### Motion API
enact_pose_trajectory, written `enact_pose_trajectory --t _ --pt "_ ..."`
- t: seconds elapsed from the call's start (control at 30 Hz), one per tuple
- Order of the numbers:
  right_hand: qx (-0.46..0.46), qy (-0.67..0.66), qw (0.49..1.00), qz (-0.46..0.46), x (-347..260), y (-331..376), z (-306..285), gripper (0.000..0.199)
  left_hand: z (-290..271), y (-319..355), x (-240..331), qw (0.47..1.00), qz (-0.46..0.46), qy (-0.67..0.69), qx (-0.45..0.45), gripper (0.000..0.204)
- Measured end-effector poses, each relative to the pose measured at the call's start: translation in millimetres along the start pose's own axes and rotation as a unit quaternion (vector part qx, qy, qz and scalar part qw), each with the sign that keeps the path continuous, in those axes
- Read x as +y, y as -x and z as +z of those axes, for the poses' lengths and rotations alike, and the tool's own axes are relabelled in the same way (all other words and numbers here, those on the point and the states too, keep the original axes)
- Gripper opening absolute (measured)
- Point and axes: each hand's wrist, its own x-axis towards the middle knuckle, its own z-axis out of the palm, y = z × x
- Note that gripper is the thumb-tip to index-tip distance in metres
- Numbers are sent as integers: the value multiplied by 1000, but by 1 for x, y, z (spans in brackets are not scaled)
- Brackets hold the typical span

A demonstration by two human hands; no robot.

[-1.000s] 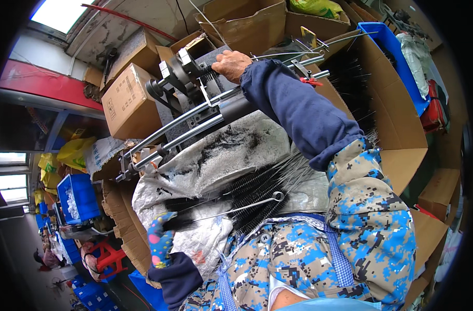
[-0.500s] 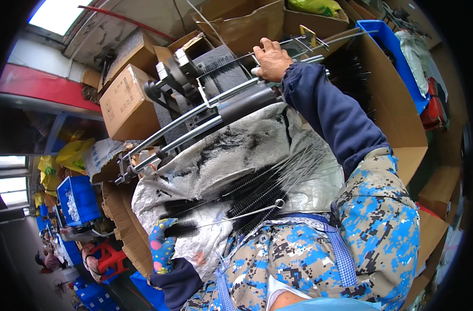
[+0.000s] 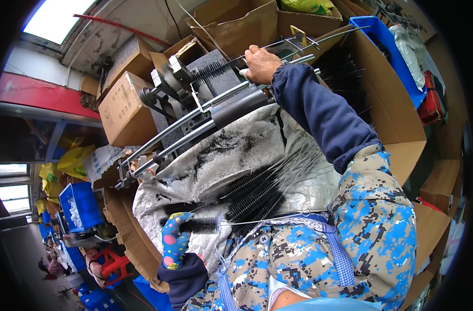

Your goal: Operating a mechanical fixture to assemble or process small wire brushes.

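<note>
Nearest the camera, the left hand in a dotted, brightly patterned fabric glove rests at the lower left, its fingers curled together around the bristled end of a black twisted-wire bottle brush. That brush lies almost level, its long axis running from the glove toward the right, with a thin bare wire stem reaching across the camouflage-print apron.

Just beyond it, a loose bundle of black bristle brushes with long wire stems lies on a grey woven plastic sheet spread over the lap. Their long axes run diagonally, bristles toward the lower left, bare stems fanning toward the upper right. The bundle lies just to the right of and above the gloved fingers, so the left hand is by far the nearer one to it.

Farther out, the right arm in a dark blue sleeve stretches up and away. The bare right hand sits at the top of a grey metal brush-trimming machine with long parallel steel rails, fingers closed on a wire stem whose bristled part lies along the machine, pointing left.

Brown cardboard boxes stand behind the machine, and a blue plastic crate sits at the upper right.
</note>
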Motion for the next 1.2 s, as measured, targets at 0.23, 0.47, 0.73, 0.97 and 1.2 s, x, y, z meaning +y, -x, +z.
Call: enact_pose_trajectory --t 0.23,0.47,0.73,0.97,1.2 --pt "40 9 999 -21 -2 12 2 42 1 6 0 1000 7 -3 8 47" --pt "18 -19 1000 -11 -27 9 12 35 2 -1 11 1000 24 1 15 46" --pt "17 -17 999 -22 -67 5 22 34 -2 11 11 999 6 -22 33 49" --pt "3 -40 999 -27 -120 3 24 31 -8 15 19 997 -10 5 81 50" --pt "-1 -32 994 -101 -123 7 21 27 -11 10 21 995 25 0 100 49"
